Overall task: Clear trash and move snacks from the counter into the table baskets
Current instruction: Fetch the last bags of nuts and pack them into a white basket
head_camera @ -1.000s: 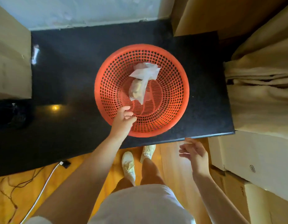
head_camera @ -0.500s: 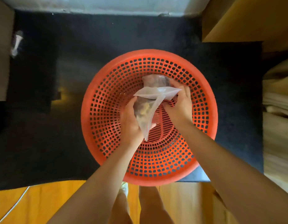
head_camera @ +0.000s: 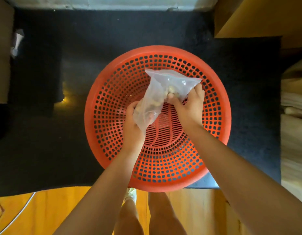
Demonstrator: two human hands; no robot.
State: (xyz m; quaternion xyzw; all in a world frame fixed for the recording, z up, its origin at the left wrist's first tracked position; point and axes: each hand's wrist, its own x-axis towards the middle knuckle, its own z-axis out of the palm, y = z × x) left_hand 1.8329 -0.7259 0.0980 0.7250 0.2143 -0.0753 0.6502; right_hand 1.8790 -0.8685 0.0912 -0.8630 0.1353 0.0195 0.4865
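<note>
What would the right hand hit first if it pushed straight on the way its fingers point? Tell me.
The clear bag the right hand already grips; beyond it, probably the orange basket's far wall, though depth is unclear.

The basket (head_camera: 157,173) is bright orange-red plastic, pierced all over with rings of small rectangular holes that run out from a middle patch of fine parallel slots. Above that patch, between the left grip (head_camera: 135,126) and the right grip (head_camera: 189,106), the bag (head_camera: 163,89) is clear and faintly milky, with a thin red line along its top edge and pale beige pieces showing through. The worktop (head_camera: 62,133) under the basket is black with a fine pale speckle and one small yellow glint left of the left grip. Below both grips the floor (head_camera: 53,211) is warm orange-yellow wood.
</note>
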